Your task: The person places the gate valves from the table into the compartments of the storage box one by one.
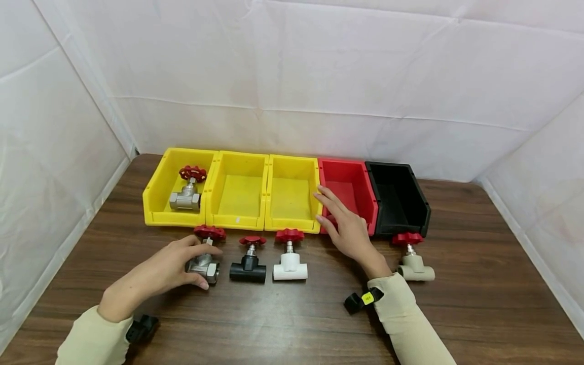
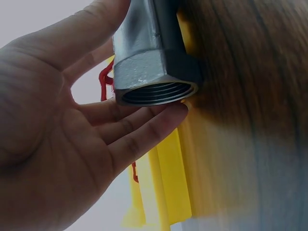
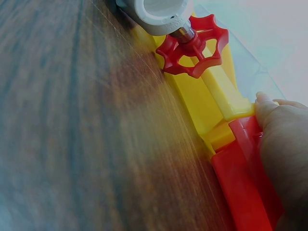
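My left hand (image 1: 159, 268) is around a metal gate valve (image 1: 204, 266) with a red handwheel on the table, thumb on the near side and fingers on the far side. In the left wrist view the valve's threaded hexagonal end (image 2: 156, 79) faces the camera, with fingers behind it. My right hand (image 1: 349, 230) extends over the front of the red bin (image 1: 371, 218), fingers loosely extended and holding nothing. Its fingertips are at the edge between that bin and the yellow bin beside it (image 3: 231, 101). Nearest to it on the left is a white valve (image 1: 290, 266) with a red handwheel.
A black valve (image 1: 248, 268) lies between the metal and white ones; a beige valve (image 1: 415, 266) is at the right. Another metal valve (image 1: 186, 197) sits in the leftmost yellow bin (image 1: 155, 203). A middle yellow bin (image 1: 239, 195) and a black bin (image 1: 399, 203) complete the row.
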Motion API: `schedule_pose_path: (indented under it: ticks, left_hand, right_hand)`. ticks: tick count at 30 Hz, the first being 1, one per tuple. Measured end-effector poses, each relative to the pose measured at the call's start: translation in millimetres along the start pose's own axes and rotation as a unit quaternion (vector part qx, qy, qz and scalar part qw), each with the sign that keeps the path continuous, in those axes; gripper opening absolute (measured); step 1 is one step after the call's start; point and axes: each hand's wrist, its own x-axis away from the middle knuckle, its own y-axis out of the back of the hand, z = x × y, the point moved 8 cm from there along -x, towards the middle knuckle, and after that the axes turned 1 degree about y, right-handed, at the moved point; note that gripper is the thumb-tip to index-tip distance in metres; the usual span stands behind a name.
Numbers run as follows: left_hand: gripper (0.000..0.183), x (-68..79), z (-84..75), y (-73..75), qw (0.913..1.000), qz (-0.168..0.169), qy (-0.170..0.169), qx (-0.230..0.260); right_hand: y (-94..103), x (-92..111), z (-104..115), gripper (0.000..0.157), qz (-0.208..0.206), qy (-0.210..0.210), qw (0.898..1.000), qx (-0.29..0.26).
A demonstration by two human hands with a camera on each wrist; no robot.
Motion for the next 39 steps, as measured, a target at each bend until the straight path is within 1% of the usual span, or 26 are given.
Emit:
schedule_pose_path:
  ticks: [4, 12, 22, 31, 39]
  left_hand:
    - [0.051, -0.1, -0.6, -1.4, 1.0000, 0.004, 0.003, 0.000]
    - [0.048, -3.4, -2.2, -2.9, 0.9999, 0.008, 0.010, -0.010]
    - [0.046, -3.5, -3.8, -3.6, 0.9998, -0.001, 0.001, -0.021]
    - [0.045, -3.1, -2.9, -5.2, 0.9992, 0.007, 0.026, -0.029]
    - [0.044, -3.6, -4.3, -4.3, 0.9993, 0.003, 0.028, -0.025]
  right_hand:
    - [0.2, -0.3, 1.6, 0.062, 0.003, 0.003, 1.000, 0.000]
    - [3.8, -0.3, 2.1, 0.062, -0.005, 0.003, 1.000, 0.000]
    - [0.7, 0.8, -0.2, 0.063, -0.001, 0.003, 1.000, -0.001]
    - [0.1, 0.7, 1.1, 0.062, -0.003, 0.008, 1.000, -0.001]
    - [0.3, 0.5, 1.0, 0.062, -0.006, 0.008, 1.000, -0.002]
